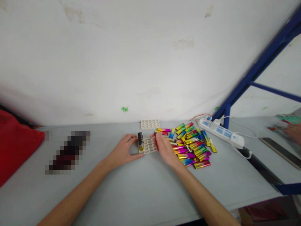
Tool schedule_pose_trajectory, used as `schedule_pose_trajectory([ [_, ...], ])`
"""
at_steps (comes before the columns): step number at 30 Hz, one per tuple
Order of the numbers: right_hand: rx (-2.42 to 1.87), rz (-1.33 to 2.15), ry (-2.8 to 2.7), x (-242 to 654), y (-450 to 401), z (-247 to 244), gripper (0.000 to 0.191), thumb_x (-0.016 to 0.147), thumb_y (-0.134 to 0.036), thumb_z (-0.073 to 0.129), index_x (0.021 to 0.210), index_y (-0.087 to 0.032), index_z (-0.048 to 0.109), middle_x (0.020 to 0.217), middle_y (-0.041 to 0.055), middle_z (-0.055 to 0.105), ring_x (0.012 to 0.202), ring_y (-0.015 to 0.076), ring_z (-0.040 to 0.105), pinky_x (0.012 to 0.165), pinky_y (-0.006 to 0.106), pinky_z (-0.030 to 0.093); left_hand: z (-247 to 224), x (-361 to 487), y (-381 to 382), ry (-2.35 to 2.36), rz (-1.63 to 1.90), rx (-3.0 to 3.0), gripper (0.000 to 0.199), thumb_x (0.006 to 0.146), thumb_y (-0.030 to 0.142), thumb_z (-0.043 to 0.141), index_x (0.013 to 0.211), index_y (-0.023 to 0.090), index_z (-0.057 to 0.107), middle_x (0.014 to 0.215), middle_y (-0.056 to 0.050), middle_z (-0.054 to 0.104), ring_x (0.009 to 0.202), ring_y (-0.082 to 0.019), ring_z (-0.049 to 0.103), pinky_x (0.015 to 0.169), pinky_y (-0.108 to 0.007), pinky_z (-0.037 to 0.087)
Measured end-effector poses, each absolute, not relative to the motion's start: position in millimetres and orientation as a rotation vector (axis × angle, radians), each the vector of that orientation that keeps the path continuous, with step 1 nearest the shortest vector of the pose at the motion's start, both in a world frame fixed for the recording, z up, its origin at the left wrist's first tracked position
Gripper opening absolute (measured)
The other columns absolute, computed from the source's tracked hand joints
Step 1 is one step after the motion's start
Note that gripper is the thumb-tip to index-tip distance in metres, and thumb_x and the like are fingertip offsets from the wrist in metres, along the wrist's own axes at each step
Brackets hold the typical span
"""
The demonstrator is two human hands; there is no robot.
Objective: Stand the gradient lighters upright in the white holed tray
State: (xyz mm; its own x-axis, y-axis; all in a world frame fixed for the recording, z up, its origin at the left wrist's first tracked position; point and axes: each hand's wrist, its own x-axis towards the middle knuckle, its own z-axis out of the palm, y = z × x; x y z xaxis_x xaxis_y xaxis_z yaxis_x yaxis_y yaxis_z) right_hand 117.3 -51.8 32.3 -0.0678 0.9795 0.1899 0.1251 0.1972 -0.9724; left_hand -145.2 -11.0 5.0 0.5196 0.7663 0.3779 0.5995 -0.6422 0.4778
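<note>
A pale tray (148, 145) with rows of round hollows lies on the grey table between my hands. Several lighters (140, 142) with black tops stand upright in a row at its left end. My left hand (123, 151) grips that end, the thumb along the near edge and the fingers at the far corner. My right hand (165, 149) has its fingers bent round the tray's right end; the hand hides part of that end. Just right of this hand lies a heap of shiny multicoloured lighters (191, 142).
A second pale tray (150, 124) lies near the wall. To the right are a white power strip (221, 131) with cables and a blue metal frame (249, 78). Red material (17, 144) sits at the left. Beyond the frame another person's hand (293, 131) shows.
</note>
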Motion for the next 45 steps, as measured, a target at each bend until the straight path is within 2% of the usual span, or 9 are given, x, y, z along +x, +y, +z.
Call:
schedule_pose_trajectory([
  [5, -1.091, 0.684, -1.743, 118.5, -56.2, 37.0, 0.051, 0.117, -0.072, 0.057, 0.097, -0.027, 0.072, 0.107, 0.0088, 0.073, 0.103, 0.0274, 0.068, 0.097, 0.040, 0.057, 4.6, -144.2, -11.4, 1.152, 0.821, 2.468, 0.058, 0.089, 0.065, 0.094, 0.128, 0.026, 0.078, 0.139, -0.013, 0.078, 0.134, -0.038, 0.073, 0.122, -0.056, 0.062],
  [11, -1.176, 0.671, -1.831, 120.5, -57.4, 40.4, 0.054, 0.114, -0.070, 0.066, 0.084, -0.026, 0.075, 0.076, 0.0033, 0.071, 0.075, 0.0235, 0.067, 0.078, 0.034, 0.052, 4.8, -143.5, -13.4, 1.152, 0.843, 2.465, 0.057, 0.088, 0.062, 0.095, 0.130, 0.028, 0.079, 0.142, -0.012, 0.079, 0.135, -0.038, 0.073, 0.122, -0.055, 0.062],
  [17, -1.108, 0.712, -1.908, 119.3, -58.3, 34.5, 0.046, 0.118, -0.066, 0.062, 0.104, -0.028, 0.083, 0.093, 0.0064, 0.086, 0.085, 0.0263, 0.077, 0.084, 0.035, 0.057, 3.4, -142.3, -14.3, 1.169, 0.840, 2.471, 0.055, 0.087, 0.059, 0.096, 0.128, 0.027, 0.078, 0.138, -0.011, 0.075, 0.133, -0.036, 0.071, 0.120, -0.053, 0.062],
  [23, -1.156, 0.499, -2.032, 117.6, -58.7, 27.2, 0.035, 0.117, -0.057, 0.073, 0.103, -0.026, 0.083, 0.100, 0.0112, 0.087, 0.099, 0.0302, 0.080, 0.096, 0.040, 0.058, 2.9, -142.4, -12.6, 1.163, 0.822, 2.450, 0.053, 0.088, 0.062, 0.095, 0.124, 0.027, 0.077, 0.126, -0.008, 0.074, 0.119, -0.033, 0.072, 0.113, -0.049, 0.063],
  [27, -1.181, 0.368, -2.143, 113.4, -59.2, 30.3, 0.034, 0.117, -0.055, 0.073, 0.102, -0.025, 0.080, 0.100, 0.0108, 0.088, 0.098, 0.0294, 0.082, 0.101, 0.042, 0.057, 2.9, -143.4, -10.2, 1.169, 0.806, 2.452, 0.048, 0.089, 0.064, 0.093, 0.114, 0.026, 0.076, 0.117, -0.007, 0.074, 0.112, -0.033, 0.071, 0.107, -0.047, 0.062],
  [32, -1.240, 0.205, -2.297, 99.4, -59.7, 36.2, 0.031, 0.117, -0.053, 0.074, 0.113, -0.023, 0.081, 0.106, 0.0131, 0.089, 0.100, 0.0296, 0.083, 0.101, 0.042, 0.057, 3.3, -146.0, -7.0, 1.152, 0.801, 2.450, 0.046, 0.090, 0.066, 0.090, 0.108, 0.027, 0.074, 0.111, -0.007, 0.075, 0.105, -0.032, 0.071, 0.098, -0.045, 0.062],
  [35, -1.268, 0.165, -2.307, 97.4, -59.5, 38.9, 0.031, 0.116, -0.053, 0.077, 0.122, -0.023, 0.081, 0.108, 0.0131, 0.089, 0.101, 0.0300, 0.084, 0.104, 0.043, 0.055, 4.6, -147.2, -6.0, 1.130, 0.799, 2.452, 0.047, 0.091, 0.067, 0.088, 0.111, 0.027, 0.075, 0.110, -0.006, 0.076, 0.106, -0.031, 0.071, 0.099, -0.044, 0.061],
  [41, -1.319, 0.205, -2.225, 129.0, -53.7, 38.2, 0.025, 0.124, -0.037, 0.065, 0.111, -0.021, 0.079, 0.104, 0.0089, 0.089, 0.098, 0.0256, 0.083, 0.101, 0.038, 0.054, 10.5, -145.3, -7.6, 1.205, 0.742, 2.409, 0.051, 0.089, 0.072, 0.088, 0.106, 0.026, 0.075, 0.109, -0.007, 0.077, 0.103, -0.031, 0.073, 0.098, -0.043, 0.061],
  [45, -1.396, 0.184, -2.106, 154.6, -44.2, 36.2, 0.025, 0.123, -0.028, 0.059, 0.110, -0.021, 0.079, 0.106, 0.0105, 0.089, 0.099, 0.0268, 0.083, 0.094, 0.037, 0.055, 13.6, -143.5, -7.6, 1.217, 0.730, 2.396, 0.054, 0.086, 0.075, 0.088, 0.102, 0.026, 0.075, 0.108, -0.008, 0.077, 0.102, -0.032, 0.073, 0.100, -0.045, 0.062],
])
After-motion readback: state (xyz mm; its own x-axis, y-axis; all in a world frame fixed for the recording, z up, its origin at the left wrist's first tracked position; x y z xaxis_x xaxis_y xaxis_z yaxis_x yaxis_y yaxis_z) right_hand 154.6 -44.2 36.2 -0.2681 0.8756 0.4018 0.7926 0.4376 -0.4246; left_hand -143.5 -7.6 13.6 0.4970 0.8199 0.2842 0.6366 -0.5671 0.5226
